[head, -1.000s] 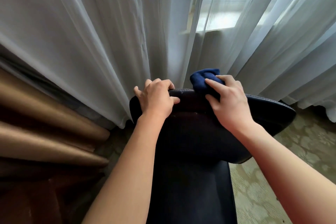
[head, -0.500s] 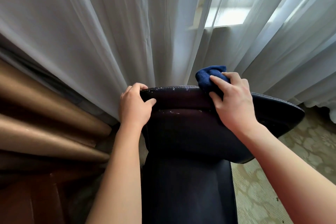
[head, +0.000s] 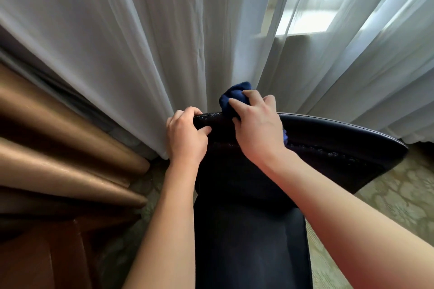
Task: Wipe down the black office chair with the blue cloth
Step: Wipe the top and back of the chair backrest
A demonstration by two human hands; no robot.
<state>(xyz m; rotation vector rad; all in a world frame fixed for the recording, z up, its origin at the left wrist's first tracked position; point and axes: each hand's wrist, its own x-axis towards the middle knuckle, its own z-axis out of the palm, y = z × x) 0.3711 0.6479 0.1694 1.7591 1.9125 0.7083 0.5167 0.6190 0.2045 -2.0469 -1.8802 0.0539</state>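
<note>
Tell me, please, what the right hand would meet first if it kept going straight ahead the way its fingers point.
Probably the white sheer curtain. The right hand, gripping the blue cloth, points forward over the top edge of the chair, and the curtain hangs just behind it, though the gap is hard to judge.

Most of the blue cloth lies hidden under the right hand at the top edge of the black office chair. The left hand hides its own fingertips behind that edge. The chair's seat and base are cut off by the frame's bottom edge.
</note>
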